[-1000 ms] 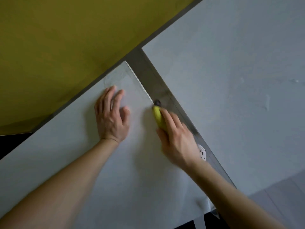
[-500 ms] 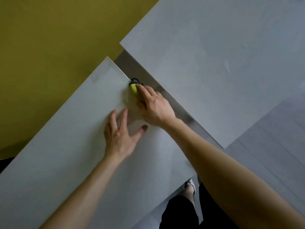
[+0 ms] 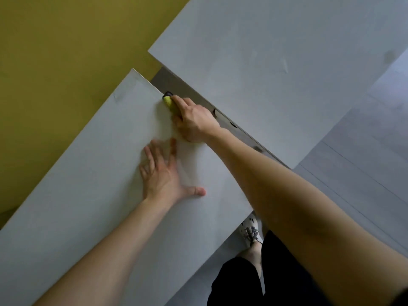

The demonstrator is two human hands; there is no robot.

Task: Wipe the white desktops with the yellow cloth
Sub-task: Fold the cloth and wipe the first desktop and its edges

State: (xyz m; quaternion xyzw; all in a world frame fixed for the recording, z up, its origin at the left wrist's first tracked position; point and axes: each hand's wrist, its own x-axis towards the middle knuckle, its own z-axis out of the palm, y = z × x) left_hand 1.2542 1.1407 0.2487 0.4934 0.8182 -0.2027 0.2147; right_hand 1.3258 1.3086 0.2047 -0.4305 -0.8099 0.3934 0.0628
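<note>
Pressing the bunched yellow cloth [image 3: 168,102] onto the edge of the near desktop [image 3: 99,173], right at the lip of the grey gap [image 3: 176,86] that is separating it from the far desktop [image 3: 265,51], the right hand [image 3: 194,121] is gripping the cloth with its fingers curling over it, and only a small yellow end is showing beyond the fingertips. The left hand [image 3: 163,173] is lying flat and spread on the person's side of the gap, just short of the right hand, holding nothing; it is blurring, so I cannot tell how hard it is leaning. The main risk, as I am judging it, is sitting at the gap itself: a stroke running past the lip is likely sending the cloth end down into it, or catching it on the small dark loop [image 3: 169,93] sitting in the gap just beyond the cloth. With so little cloth showing, the wipe is probably missing patches. The hands are also working close together on this side of the gap, so a backward stroke is risking a bump. The desktop beyond the gap is looking marked and may be going unwiped.
</note>
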